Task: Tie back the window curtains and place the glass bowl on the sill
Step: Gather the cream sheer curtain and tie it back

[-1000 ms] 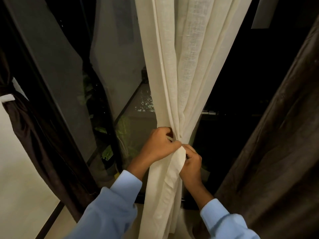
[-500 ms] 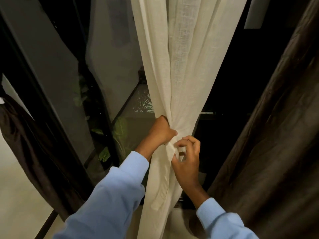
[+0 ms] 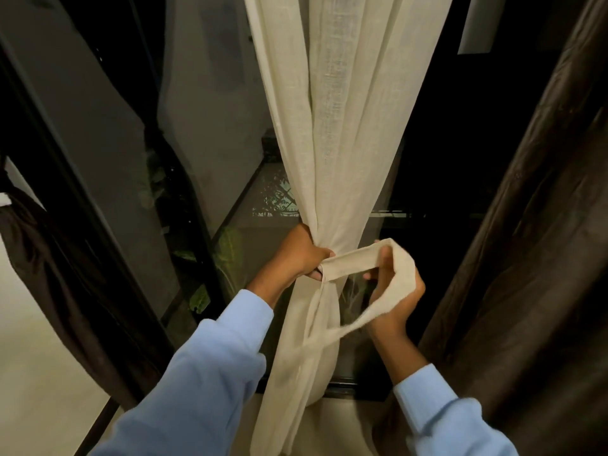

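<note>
Left hand grips bunched curtain; right hand holds tieback.

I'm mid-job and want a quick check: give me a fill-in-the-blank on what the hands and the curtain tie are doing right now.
1. The left hand grips the gathered cream ____.
2. The tie strip stretches from the left hand to the right hand, passing in ____ of the cream curtain.
3. Both sleeves are light ____.
Missing words: curtain; front; blue.
</note>
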### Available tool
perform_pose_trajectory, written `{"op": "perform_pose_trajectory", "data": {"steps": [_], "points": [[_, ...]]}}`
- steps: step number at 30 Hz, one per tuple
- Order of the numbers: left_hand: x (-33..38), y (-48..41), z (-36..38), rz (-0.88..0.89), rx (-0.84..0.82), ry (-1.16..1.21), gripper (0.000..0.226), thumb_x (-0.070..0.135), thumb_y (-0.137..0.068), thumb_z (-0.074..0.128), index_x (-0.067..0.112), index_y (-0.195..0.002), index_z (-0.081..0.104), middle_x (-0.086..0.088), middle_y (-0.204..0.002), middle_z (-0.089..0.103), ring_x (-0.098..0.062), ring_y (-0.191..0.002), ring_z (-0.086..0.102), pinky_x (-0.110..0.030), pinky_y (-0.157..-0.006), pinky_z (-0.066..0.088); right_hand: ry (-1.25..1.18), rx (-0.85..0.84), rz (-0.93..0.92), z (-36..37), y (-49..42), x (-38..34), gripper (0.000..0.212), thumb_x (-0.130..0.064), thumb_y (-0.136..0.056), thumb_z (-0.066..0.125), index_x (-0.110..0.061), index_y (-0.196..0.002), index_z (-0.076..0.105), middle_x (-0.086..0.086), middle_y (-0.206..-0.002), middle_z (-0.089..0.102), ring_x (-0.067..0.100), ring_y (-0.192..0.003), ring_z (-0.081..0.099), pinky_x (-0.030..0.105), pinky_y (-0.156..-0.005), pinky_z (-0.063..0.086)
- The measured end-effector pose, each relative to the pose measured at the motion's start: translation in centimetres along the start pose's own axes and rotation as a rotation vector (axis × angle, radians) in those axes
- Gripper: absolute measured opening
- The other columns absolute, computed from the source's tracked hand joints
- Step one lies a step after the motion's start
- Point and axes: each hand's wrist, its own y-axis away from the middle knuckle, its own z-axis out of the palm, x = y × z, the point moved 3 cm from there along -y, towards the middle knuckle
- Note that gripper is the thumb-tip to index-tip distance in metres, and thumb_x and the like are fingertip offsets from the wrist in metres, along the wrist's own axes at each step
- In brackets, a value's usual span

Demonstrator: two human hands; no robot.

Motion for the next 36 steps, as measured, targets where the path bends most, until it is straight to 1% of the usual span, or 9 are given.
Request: {"op": "perform_pose_trajectory", "data": {"steps": [3, 6, 12, 17, 22, 26, 29, 33, 36], "points": [[-0.3, 0.2, 0.3, 0.014, -0.005, 0.001, 0.035, 0.003, -0.081, 0.071, 0.005, -0.114, 0.057, -0.007, -0.100, 0.059, -0.027, -0.087, 0.064, -0.049, -0.071, 0.059, -0.139, 0.087, 0.231, -0.6, -1.9, 2.3, 0.023, -0.010, -0.100, 0.049, -0.014, -0.086, 0.066, -0.008, -0.067, 0.066, 0.005, -0.061, 0.063, 0.023, -0.058, 0.052], [-0.9, 0.1, 0.4, 0.079, -0.013, -0.013, 0.030, 0.007, -0.083, 0.070, 0.013, -0.108, 0.055, -0.003, -0.101, 0.059, -0.022, -0.092, 0.061, -0.043, -0.074, 0.058, -0.084, 0.005, 0.338, -1.3, -2.9, 5.0, 0.025, -0.024, -0.101, 0.052, -0.005, -0.112, 0.064, 0.007, -0.096, 0.069, 0.018, -0.088, 0.067, 0.035, -0.082, 0.058], [-2.1, 0.0, -0.1, 0.182, 0.021, -0.060, 0.042, 0.018, -0.085, 0.069, 0.010, -0.123, 0.055, -0.005, -0.113, 0.061, -0.017, -0.103, 0.057, -0.036, -0.090, 0.051, -0.118, -0.015, 0.531, -1.0, -5.5, 5.6, 0.030, -0.034, -0.101, 0.051, -0.016, -0.122, 0.061, -0.004, -0.106, 0.068, 0.014, -0.105, 0.063, 0.025, -0.080, 0.050], [-2.5, 0.0, 0.0, 0.257, 0.002, -0.066, 0.051, 0.022, -0.084, 0.070, 0.011, -0.130, 0.051, -0.005, -0.123, 0.059, -0.015, -0.108, 0.055, -0.029, -0.092, 0.045, 0.012, -0.025, 0.707, 1.7, -5.7, 5.2, 0.021, -0.029, -0.102, 0.051, -0.016, -0.093, 0.065, 0.000, -0.083, 0.065, 0.010, -0.068, 0.060, 0.025, -0.062, 0.053], [-3.1, 0.0, -0.3, 0.286, -0.059, -0.058, 0.050, 0.024, -0.084, 0.071, 0.011, -0.128, 0.053, 0.002, -0.117, 0.059, -0.010, -0.104, 0.056, -0.022, -0.088, 0.046, 0.231, -0.297, 0.924, 4.3, -5.1, 4.9, 0.029, -0.025, -0.104, 0.046, -0.008, -0.124, 0.059, 0.010, -0.095, 0.065, 0.024, -0.082, 0.060, 0.042, -0.090, 0.051], [-4.0, -0.4, -0.9, 0.281, -0.012, -0.064, 0.046, 0.028, -0.082, 0.073, 0.009, -0.121, 0.058, 0.004, -0.110, 0.062, -0.011, -0.101, 0.060, -0.018, -0.082, 0.049, 0.445, -0.491, 0.996, 4.9, -4.3, 4.9, 0.024, -0.023, -0.099, 0.055, -0.001, -0.102, 0.065, 0.015, -0.099, 0.064, 0.027, -0.081, 0.059, 0.040, -0.081, 0.052], [-4.4, -0.9, -1.1, 0.276, 0.019, -0.051, 0.040, 0.025, -0.080, 0.075, 0.008, -0.114, 0.062, 0.000, -0.108, 0.065, -0.015, -0.103, 0.062, -0.024, -0.086, 0.052, 0.499, -0.522, 0.987, 4.9, -4.4, 5.0, 0.033, -0.026, -0.100, 0.054, 0.003, -0.112, 0.063, 0.016, -0.102, 0.063, 0.029, -0.087, 0.058, 0.042, -0.087, 0.051], [-3.9, -1.3, -0.9, 0.260, 0.014, -0.096, 0.042, 0.027, -0.080, 0.074, 0.006, -0.113, 0.059, -0.005, -0.105, 0.065, -0.017, -0.096, 0.062, -0.032, -0.087, 0.053, 0.355, -0.416, 1.012, 4.4, -4.4, 5.4, 0.043, -0.019, -0.106, 0.039, 0.007, -0.140, 0.041, 0.019, -0.142, 0.047, 0.029, -0.105, 0.050, 0.041, -0.113, 0.034], [-3.7, -1.7, -1.0, 0.222, -0.033, -0.122, 0.049, 0.031, -0.080, 0.074, 0.007, -0.119, 0.057, 0.001, -0.108, 0.063, -0.013, -0.099, 0.060, -0.030, -0.089, 0.051, 0.322, -0.443, 0.996, 4.1, -3.9, 4.5, 0.033, -0.007, -0.105, 0.034, 0.003, -0.134, 0.047, 0.011, -0.126, 0.054, 0.024, -0.080, 0.056, 0.043, -0.109, 0.036]]}}
